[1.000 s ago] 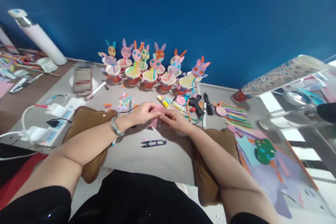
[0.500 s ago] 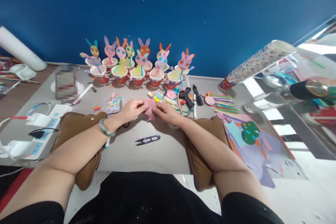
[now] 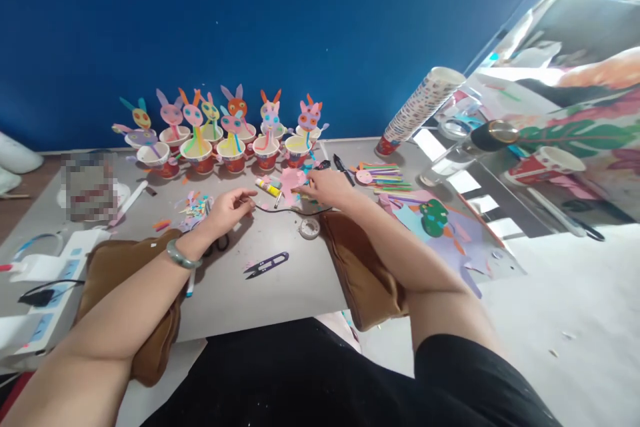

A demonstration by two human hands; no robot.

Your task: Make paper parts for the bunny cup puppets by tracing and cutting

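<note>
My right hand (image 3: 327, 187) is at the far middle of the table, its thumb and fingertips at the right edge of a pink paper cutout (image 3: 292, 180), seemingly pinching it. This hand hides most of the glue gun behind it. To the left, my left hand (image 3: 231, 210) hovers over the table with loosely bent fingers, holding nothing; a pair of scissors (image 3: 220, 244) lies partly under its wrist. A yellow glue stick (image 3: 269, 188) lies between the two hands. Nearer to me are the purple thread snips (image 3: 267, 265) and a roll of tape (image 3: 309, 228).
Paper cups (image 3: 233, 161) with rabbit-faced figures line the blue wall. A tall cup stack (image 3: 420, 107) leans at the right, near a clear bottle (image 3: 465, 153). Brown cushions (image 3: 357, 267) lie beneath my forearms. A power strip (image 3: 60, 287) is at left, coloured paper (image 3: 450, 257) at right.
Both hands held the pink cutout; my left hand has let go and moved left. My right hand has carried the cutout farther back. The view has turned to the right, showing the tape roll.
</note>
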